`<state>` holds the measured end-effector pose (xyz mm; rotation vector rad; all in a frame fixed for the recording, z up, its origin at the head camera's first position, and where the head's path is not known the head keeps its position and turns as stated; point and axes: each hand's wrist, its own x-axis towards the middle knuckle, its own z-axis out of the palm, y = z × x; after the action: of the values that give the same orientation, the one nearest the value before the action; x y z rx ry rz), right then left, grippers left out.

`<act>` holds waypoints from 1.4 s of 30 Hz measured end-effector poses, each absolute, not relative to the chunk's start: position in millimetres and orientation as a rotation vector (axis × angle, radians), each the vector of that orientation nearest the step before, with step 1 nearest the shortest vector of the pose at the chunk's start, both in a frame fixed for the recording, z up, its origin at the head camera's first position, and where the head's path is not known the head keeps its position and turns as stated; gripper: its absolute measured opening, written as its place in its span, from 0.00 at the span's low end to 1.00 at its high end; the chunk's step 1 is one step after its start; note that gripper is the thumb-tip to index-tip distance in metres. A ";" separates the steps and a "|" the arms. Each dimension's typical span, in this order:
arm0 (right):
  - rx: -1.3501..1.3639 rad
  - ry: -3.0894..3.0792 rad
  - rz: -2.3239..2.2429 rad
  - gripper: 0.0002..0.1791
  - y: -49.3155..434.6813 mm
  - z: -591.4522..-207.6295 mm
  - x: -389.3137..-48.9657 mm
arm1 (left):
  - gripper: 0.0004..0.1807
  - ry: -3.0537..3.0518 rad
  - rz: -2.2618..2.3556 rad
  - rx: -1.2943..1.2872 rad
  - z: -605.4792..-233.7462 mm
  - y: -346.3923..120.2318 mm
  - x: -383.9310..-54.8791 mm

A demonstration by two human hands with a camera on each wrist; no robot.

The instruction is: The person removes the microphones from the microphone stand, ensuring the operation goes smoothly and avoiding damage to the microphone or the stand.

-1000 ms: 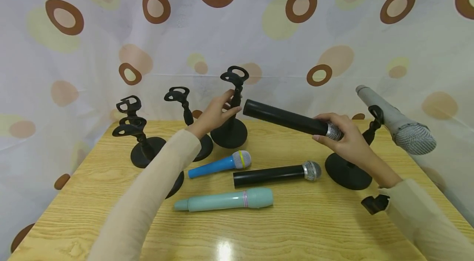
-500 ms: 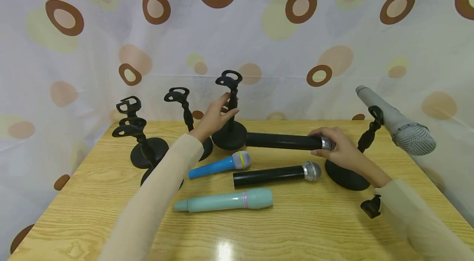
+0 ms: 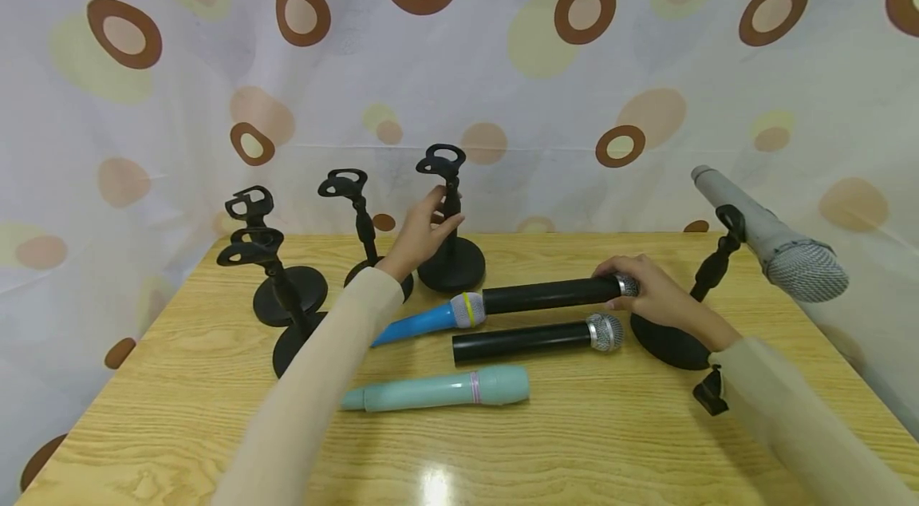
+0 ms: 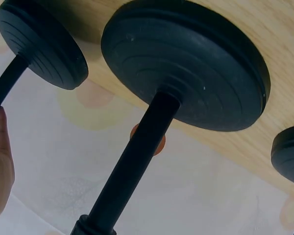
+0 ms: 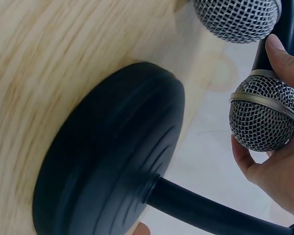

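In the head view my left hand grips the pole of a black microphone stand at the back middle, its clip facing up with no microphone in it. The left wrist view catches only part of that hand against the pole. My right hand holds a black microphone near its silver mesh head. Low over the table, this microphone points left, its tail close to the head of a blue microphone. A second black microphone lies just in front.
A teal microphone lies nearest me. On the left stand several black stands with bare clips. At the right, a grey microphone sits tilted in a stand, beside my right forearm. A patterned curtain hangs behind the table.
My right hand has lowered the black microphone from mid-air, bringing it nearer me and levelling it. My left hand still grips the stand, which has shifted slightly and come lower.
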<state>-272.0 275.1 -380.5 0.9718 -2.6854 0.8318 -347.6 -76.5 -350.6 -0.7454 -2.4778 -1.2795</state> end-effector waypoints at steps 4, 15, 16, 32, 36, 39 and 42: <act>1.045 -2.685 0.843 0.21 277.7 -384.0 -277.8 | 0.18 -2.469 -1.287 -0.748 -354.4 -73.9 -346.5; 1.107 -2.744 0.917 0.19 279.8 -390.6 -287.5 | 0.19 -2.470 -1.311 -0.735 -360.3 -69.9 -347.3; 1.104 -2.752 0.923 0.19 279.7 -391.0 -288.1 | 0.19 -2.473 -1.315 -0.731 -360.5 -69.7 -347.2; 1.010 -2.909 0.923 0.19 277.6 -399.4 -294.8 | 0.18 -2.522 -1.348 -0.678 -368.0 -66.0 -347.6; 0.988 -2.933 0.935 0.19 278.3 -399.8 -294.9 | 0.18 -2.533 -1.355 -0.679 -366.7 -66.2 -347.1; 0.973 -2.943 0.931 0.19 279.0 -400.8 -294.9 | 0.18 -2.534 -1.361 -0.685 -365.9 -66.0 -347.3; 0.959 -2.950 0.917 0.19 279.7 -401.8 -294.4 | 0.18 -2.538 -1.369 -0.688 -365.9 -65.9 -347.9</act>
<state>-294.4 279.7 -401.8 0.9588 -2.9504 0.9169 -347.9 -65.9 -365.9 -0.6883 -2.5380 -1.3691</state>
